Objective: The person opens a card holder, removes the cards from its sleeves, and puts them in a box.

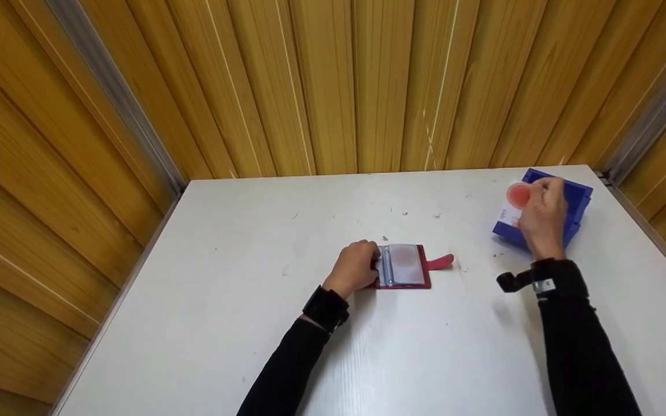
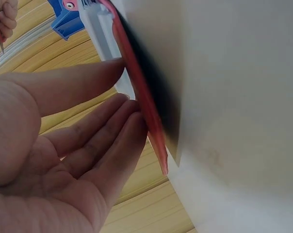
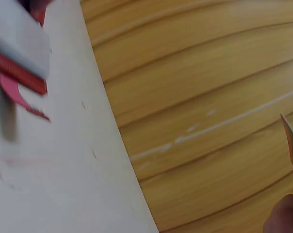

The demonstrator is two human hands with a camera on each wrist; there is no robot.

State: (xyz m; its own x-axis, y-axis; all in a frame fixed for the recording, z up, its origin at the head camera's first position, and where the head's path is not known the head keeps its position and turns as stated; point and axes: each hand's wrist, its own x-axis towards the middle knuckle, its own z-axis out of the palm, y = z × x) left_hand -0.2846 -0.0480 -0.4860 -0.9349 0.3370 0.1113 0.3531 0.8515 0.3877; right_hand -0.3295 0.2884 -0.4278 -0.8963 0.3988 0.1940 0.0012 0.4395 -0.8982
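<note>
The thumb and fingers of my left hand (image 1: 356, 267) were curled against the left edge of one red card holder (image 1: 407, 271), gripping it; it lay open at three o'clock from them. The left wrist view showed what the head view hid: thumb tip and fingertips met the cover with a gap between them. My right hand (image 1: 543, 216) pinched one card (image 1: 513, 203), which stuck out toward ten o'clock over one blue box (image 1: 509, 235). Only the head view gave me its face, a red disc on white; both wrist views caught it nearly edge-on. The holder's single strap (image 1: 440, 262) pointed to three o'clock. The box sat at two o'clock from the holder on the white table (image 1: 194, 289); whether card and box touched, I couldn't tell.
</note>
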